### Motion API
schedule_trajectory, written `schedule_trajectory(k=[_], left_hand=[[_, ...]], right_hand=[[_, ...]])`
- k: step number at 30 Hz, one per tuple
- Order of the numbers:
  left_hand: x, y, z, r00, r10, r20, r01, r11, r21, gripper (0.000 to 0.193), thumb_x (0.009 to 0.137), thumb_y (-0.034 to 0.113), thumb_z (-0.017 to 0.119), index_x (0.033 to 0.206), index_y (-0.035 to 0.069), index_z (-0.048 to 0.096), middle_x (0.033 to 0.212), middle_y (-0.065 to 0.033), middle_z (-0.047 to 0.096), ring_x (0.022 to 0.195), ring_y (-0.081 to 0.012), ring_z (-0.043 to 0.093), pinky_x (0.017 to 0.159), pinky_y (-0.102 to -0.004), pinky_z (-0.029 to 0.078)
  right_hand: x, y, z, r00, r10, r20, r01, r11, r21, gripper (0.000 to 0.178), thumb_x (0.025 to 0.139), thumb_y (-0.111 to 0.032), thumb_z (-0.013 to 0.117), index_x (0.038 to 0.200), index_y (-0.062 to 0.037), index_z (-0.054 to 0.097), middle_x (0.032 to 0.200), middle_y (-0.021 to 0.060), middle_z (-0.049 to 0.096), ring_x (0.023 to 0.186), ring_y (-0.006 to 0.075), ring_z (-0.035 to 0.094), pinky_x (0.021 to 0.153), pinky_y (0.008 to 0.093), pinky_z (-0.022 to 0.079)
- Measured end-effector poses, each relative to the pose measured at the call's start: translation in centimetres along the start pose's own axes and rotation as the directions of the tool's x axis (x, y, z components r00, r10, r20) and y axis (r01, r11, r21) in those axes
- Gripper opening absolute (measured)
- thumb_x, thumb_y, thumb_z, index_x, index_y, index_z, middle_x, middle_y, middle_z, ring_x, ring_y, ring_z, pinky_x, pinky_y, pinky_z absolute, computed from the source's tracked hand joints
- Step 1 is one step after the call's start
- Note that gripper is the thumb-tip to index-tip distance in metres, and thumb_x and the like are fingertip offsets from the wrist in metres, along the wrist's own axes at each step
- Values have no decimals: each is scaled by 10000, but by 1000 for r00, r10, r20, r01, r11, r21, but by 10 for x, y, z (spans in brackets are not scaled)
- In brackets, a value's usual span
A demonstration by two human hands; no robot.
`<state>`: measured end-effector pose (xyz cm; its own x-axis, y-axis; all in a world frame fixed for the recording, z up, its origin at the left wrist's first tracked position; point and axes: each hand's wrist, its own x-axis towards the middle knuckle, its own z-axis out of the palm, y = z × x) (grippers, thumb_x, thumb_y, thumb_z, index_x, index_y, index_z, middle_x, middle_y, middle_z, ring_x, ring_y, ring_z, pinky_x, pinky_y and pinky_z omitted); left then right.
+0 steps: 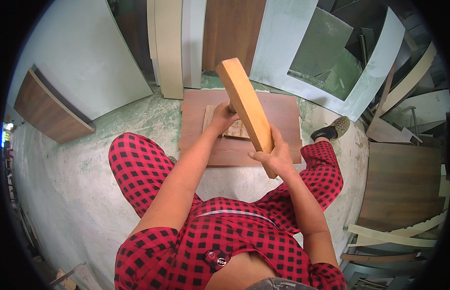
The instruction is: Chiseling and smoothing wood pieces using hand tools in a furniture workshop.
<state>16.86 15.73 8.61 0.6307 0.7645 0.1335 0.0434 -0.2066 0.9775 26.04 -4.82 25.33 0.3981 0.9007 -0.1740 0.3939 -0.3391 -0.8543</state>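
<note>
A long, thick light-brown wooden block (244,101) is held up at a slant in front of me, its far end raised. My right hand (279,155) grips its near end, thumb across the face and fingers along the right edge. At the block's left side, my left hand (223,119) is closed around it; the block hides some of its fingers. Beneath both hands, a reddish-brown board (198,147) lies flat on the floor. Small wooden pieces (237,129) rest on that board, partly covered by my left hand and the block.
Tall panels (82,53) and a brown board (51,108) lean at the left. A pale frame-like sheet with a cutout (278,43) leans at the back. Scrap boards and strips (399,193) are piled along the right. My legs in checked trousers (142,166) spread on either side.
</note>
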Motion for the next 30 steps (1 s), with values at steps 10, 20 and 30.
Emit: schedule_trajectory(k=[10,20,30], left_hand=[[2,-12,-4,998,-61,30,61,998,9,316,655,123,782,924,37,641,864,-83,687,808,-180,653,719,-319,502],[-2,-1,-4,996,-84,28,80,991,110,348,663,160,795,959,60,641,855,-87,685,800,-215,658,717,-332,504],[-5,5,-4,998,8,59,-12,997,78,322,663,109,761,955,63,631,844,-100,672,799,-249,649,727,-344,504]], right_hand=[[-1,1,1,996,-43,-84,40,999,-30,957,605,-320,774,1369,9,299,1088,260,589,987,348,605,859,392,470],[2,-7,-7,995,96,36,-81,952,-295,921,613,-316,760,1357,-7,312,1038,240,606,945,343,619,826,401,481],[-2,-7,-7,993,-64,-95,64,998,-3,923,612,-301,760,1357,-6,301,1010,243,610,924,348,621,810,409,480]])
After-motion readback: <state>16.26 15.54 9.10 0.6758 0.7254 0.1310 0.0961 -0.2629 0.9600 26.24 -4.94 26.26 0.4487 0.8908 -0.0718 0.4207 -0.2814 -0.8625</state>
